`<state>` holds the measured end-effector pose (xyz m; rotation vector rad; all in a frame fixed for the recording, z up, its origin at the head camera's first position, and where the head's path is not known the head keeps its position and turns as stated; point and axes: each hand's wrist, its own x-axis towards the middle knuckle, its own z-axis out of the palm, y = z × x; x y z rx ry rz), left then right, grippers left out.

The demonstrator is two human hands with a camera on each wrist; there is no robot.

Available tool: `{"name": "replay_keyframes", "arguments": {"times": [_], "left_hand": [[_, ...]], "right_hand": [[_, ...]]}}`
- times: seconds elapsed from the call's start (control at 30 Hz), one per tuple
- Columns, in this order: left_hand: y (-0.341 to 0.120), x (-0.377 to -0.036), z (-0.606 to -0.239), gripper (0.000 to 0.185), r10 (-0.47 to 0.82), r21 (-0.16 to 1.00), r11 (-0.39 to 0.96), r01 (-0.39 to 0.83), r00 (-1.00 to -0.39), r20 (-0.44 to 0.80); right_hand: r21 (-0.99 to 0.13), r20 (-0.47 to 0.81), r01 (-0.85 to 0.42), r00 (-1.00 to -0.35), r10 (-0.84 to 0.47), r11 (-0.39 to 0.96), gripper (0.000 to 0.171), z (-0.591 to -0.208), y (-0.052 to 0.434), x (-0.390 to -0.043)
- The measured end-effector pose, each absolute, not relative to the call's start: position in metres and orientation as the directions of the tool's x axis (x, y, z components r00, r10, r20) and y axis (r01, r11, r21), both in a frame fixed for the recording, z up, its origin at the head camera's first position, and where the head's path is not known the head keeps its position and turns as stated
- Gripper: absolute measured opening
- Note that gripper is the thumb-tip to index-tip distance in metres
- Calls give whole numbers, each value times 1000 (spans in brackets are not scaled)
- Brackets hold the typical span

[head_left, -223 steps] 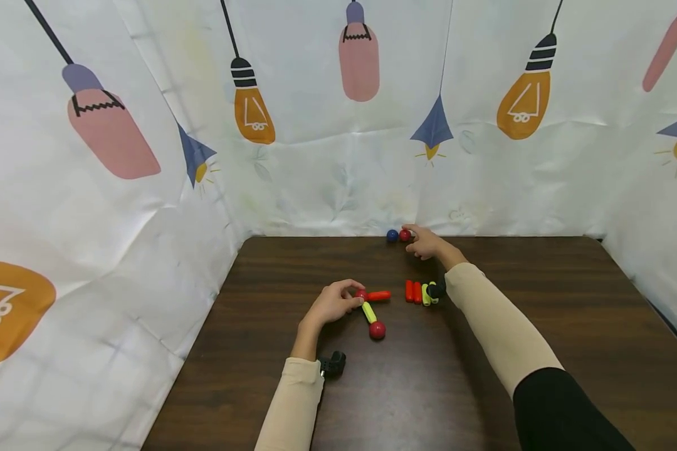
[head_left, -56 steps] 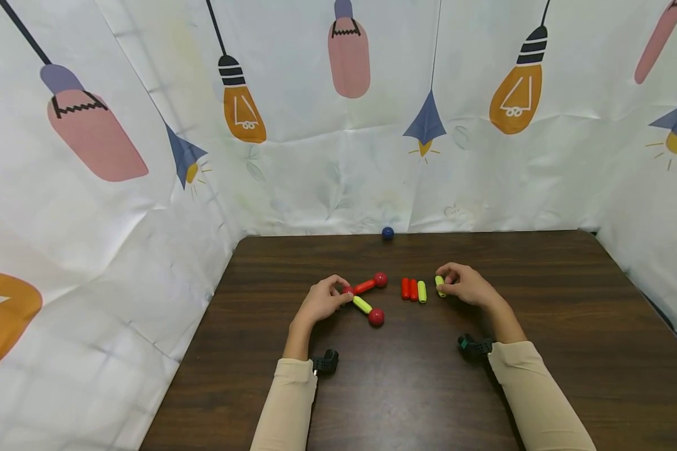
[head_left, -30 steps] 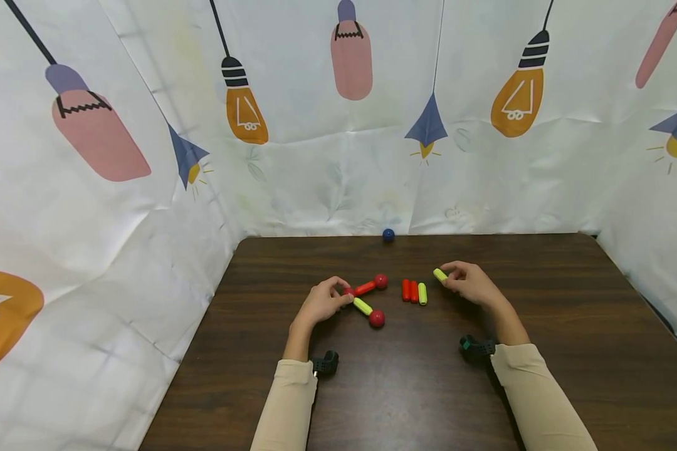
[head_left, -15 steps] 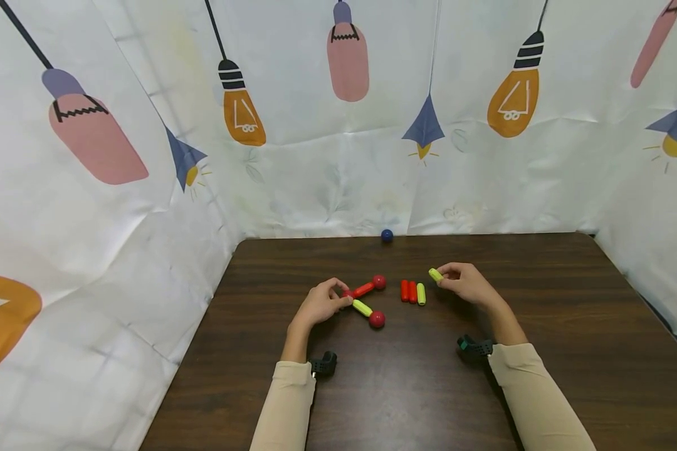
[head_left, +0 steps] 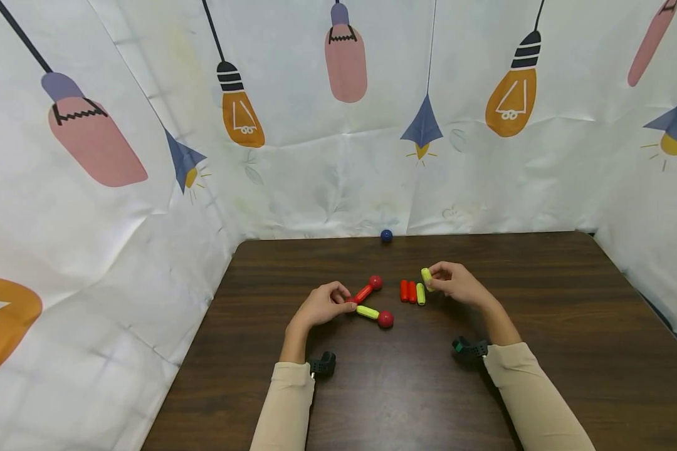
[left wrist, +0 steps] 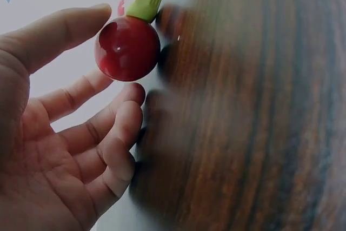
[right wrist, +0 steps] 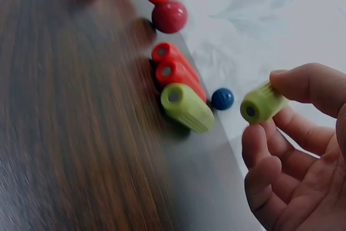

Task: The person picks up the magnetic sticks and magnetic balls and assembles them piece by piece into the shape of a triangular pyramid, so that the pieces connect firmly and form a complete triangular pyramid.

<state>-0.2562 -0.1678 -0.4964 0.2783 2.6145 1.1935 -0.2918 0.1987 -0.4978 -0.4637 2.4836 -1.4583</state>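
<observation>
My left hand (head_left: pixel 323 305) pinches a red ball (left wrist: pixel 128 48) between thumb and finger, left of the table's middle. Two magnetic rods spread from that ball in a V. The red rod (head_left: pixel 363 293) leads back to a second red ball (head_left: pixel 375 282); the yellow-green rod (head_left: pixel 368 312) leads right to a third red ball (head_left: pixel 386 319). Between thumb and fingertips my right hand (head_left: pixel 457 283) holds another yellow-green rod (right wrist: pixel 264 103), tilted, a grey metal disc showing in its end. It is raised beside a short row of rods.
The row has two red rods (head_left: pixel 408 291) and one yellow-green rod (head_left: pixel 420 294), side by side between my hands. A blue ball (head_left: pixel 386 235) sits at the table's back edge, against the printed cloth (head_left: pixel 338 188).
A red ball from the back edge now sits on the red rod's end. My right hand has lifted a yellow-green rod from the row and moved slightly left. The V has just opened wider.
</observation>
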Motion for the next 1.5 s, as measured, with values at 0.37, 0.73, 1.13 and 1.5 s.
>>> {"name": "replay_keyframes", "arguments": {"times": [0.37, 0.73, 1.13, 1.5], "left_hand": [[-159, -258, -498, 37, 315, 790, 598, 135, -946, -77], [-160, -256, -494, 41, 371, 787, 599, 149, -922, -108], [-163, -258, -497, 46, 447, 792, 579, 195, -888, -108], [-160, -257, -498, 44, 427, 791, 586, 178, -897, -115]], "right_hand": [[-894, -52, -155, -895, -442, 419, 31, -492, 172, -285], [-907, -60, -165, -861, -506, 388, 32, -499, 139, -277], [-899, -99, -152, -843, -529, 411, 33, -504, 118, -269], [-903, -110, -130, -851, -514, 408, 35, -503, 113, -265]]}}
